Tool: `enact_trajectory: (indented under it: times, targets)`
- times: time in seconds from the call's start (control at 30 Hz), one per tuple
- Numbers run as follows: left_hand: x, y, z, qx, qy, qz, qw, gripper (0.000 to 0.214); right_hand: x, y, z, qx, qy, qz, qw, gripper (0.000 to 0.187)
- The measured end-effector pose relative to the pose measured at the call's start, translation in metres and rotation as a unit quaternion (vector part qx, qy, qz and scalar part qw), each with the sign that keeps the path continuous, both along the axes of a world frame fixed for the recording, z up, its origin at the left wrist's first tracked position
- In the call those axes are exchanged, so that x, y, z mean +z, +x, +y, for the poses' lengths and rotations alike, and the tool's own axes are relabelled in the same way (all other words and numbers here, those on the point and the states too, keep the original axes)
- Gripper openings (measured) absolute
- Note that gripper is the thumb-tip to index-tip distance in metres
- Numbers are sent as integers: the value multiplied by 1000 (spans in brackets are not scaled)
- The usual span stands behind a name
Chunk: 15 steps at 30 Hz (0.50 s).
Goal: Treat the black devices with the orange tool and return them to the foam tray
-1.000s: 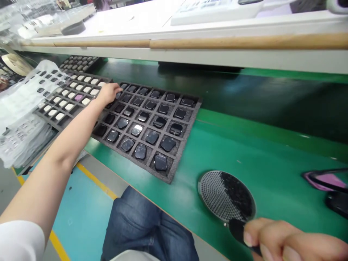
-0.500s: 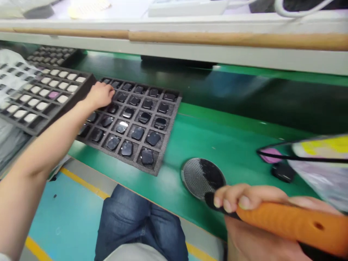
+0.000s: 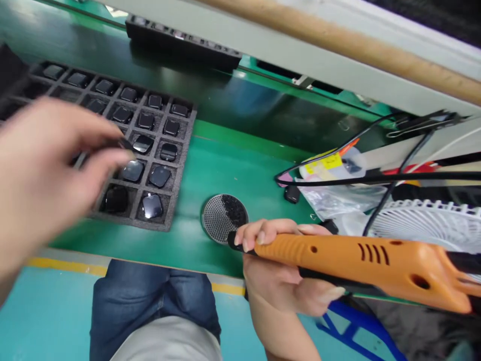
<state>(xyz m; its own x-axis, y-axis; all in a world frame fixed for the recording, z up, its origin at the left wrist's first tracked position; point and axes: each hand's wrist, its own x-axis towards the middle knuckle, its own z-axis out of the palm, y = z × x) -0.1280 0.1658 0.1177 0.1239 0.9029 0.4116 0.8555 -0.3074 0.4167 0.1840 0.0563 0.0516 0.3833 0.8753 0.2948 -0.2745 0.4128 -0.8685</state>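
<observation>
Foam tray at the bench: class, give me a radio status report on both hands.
Left hand over foam tray, pinching small black piece, blurred. Right hand gripping orange hand tool, black tip beside round mesh disc.

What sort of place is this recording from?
Probably an electronics assembly line: a foam tray of small black watch-like screens, a green workbench, and an orange handheld tool in the right hand.

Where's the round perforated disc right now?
In the head view, the round perforated disc lies on the green bench mat, right of the black foam tray, just beyond the right hand gripping the orange-handled tool.
</observation>
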Motion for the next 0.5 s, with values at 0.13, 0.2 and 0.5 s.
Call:
enact_trajectory:
  times: [0.13,0.2,0.5]
  targets:
    - [-49,76,-105,-269,-55,-51,960,26,1,0,-1,14,-8,-14,1000,48]
    - [-80,97,-129,-298,-90,-46,949,28,1,3,-3,35,-13,-28,999,48]
    - [-111,113,-145,-198,-15,-40,979,18,3,9,-7,65,-23,-45,997,50]
